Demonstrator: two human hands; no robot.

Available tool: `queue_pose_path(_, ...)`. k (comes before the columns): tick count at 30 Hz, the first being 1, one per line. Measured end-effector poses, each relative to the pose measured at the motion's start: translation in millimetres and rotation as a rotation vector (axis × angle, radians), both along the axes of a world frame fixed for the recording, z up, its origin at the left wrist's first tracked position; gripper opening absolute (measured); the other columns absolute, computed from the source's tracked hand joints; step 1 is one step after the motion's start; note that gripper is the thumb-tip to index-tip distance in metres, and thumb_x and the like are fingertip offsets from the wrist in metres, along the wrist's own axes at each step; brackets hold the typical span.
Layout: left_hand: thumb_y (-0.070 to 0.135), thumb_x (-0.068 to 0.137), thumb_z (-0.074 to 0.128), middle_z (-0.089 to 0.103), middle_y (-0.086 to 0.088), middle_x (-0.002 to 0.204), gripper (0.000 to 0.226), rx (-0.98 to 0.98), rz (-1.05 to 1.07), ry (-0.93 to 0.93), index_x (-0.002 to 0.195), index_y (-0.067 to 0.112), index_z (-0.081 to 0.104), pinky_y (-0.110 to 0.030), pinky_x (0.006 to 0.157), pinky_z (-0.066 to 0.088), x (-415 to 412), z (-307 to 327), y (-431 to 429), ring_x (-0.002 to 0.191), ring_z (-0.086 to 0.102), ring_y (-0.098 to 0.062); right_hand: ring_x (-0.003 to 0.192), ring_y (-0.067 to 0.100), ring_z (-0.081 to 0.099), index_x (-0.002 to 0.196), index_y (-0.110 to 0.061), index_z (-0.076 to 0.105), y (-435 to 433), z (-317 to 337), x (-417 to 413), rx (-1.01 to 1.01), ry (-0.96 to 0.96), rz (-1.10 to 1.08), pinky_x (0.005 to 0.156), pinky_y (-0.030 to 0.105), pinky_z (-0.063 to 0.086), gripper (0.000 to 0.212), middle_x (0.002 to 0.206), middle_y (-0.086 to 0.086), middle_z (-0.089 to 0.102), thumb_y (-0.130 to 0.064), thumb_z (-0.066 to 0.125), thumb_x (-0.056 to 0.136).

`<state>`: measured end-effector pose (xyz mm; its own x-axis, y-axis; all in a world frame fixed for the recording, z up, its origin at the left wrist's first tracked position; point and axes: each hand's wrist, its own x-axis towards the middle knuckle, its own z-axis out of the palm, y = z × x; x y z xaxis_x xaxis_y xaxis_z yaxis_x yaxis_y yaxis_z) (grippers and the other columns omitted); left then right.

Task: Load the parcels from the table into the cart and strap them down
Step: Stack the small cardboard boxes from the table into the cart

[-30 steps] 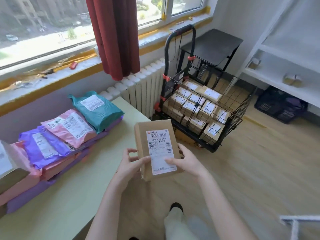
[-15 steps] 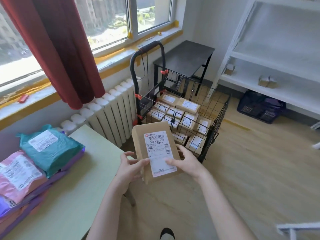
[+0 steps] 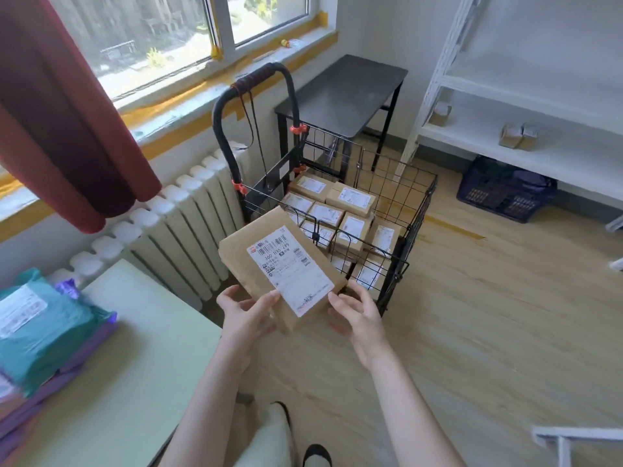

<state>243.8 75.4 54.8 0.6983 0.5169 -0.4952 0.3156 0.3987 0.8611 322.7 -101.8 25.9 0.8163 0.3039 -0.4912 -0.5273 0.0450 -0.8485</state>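
Now, step: carrying brown box (image 3: 281,264) to the cart (image 3: 419,220); next, over the near wall onto a free spot.
Left hand (image 3: 247,320): gripping the box, thumb on top.
Right hand (image 3: 359,316): fingers almost straight, steadying its corner.
Brown box: tilted, just before the cart.
Inside the cart: labelled boxes (image 3: 350,199), unstrapped.

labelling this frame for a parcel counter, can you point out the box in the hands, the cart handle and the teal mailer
cardboard box (image 3: 290,268): head view, on its white shipping label
cart handle (image 3: 259,74): head view, top of the black grip
teal mailer (image 3: 59,335): head view, bare teal plastic beside its label
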Motion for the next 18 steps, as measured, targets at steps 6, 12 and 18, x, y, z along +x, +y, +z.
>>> queue_pose_path(6, 0.014, 0.081, 0.075, 0.049, -0.011, 0.125, 0.111, -0.084, -0.006, -0.037, 0.146, 0.035, -0.012, -0.054, 0.086, 0.054, 64, -9, -8, 0.107, 0.063, -0.030, 0.093, 0.025, 0.069, 0.136, -0.024, 0.044, 20, 0, 37, 0.195, 0.100, -0.072, 0.083, 0.048, 0.051, 0.079, 0.107, 0.002, 0.072, -0.031, 0.081, 0.066)
queue_pose_path(12, 0.009, 0.079, 0.075, 0.052, -0.014, 0.125, 0.119, -0.142, -0.140, -0.037, 0.146, 0.034, -0.021, -0.052, 0.087, 0.054, 139, -14, 6, 0.106, 0.064, -0.034, 0.091, 0.023, 0.070, 0.133, -0.026, 0.044, 33, -1, 99, 0.174, 0.066, -0.159, 0.071, 0.040, 0.056, 0.056, 0.110, 0.007, 0.072, -0.015, 0.069, 0.084)
queue_pose_path(18, 0.023, 0.078, 0.078, 0.048, -0.005, 0.130, 0.114, -0.118, -0.132, 0.028, 0.147, 0.036, -0.012, -0.054, 0.097, 0.046, 218, -22, 37, 0.110, 0.060, -0.030, 0.090, 0.021, 0.068, 0.134, -0.026, 0.043, 44, -3, 161, 0.072, 0.044, -0.225, 0.073, 0.038, 0.055, 0.055, 0.115, 0.006, 0.067, -0.014, 0.069, 0.086)
